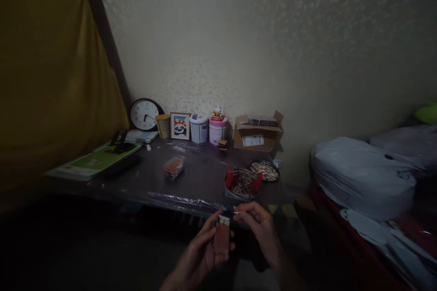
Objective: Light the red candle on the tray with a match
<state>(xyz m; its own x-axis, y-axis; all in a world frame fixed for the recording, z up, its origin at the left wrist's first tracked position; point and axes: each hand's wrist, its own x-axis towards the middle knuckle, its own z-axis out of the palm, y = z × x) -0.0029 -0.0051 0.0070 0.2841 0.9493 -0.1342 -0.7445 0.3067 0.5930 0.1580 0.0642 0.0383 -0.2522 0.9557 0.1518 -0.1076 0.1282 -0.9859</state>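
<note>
By table edge (184, 200), open matchbox (221, 239)

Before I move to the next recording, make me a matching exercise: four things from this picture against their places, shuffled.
Things
1. small orange rectangular box
2. round white-faced clock with a dark rim
3. small white-and-red cat figurine
4. heaped thin pale sticks

Places
A. on the round pink canister
B. in the round dark dish
C. in the left hand
D. partly behind the yellow cup

Pairs: 1-C, 2-D, 3-A, 4-B
</note>
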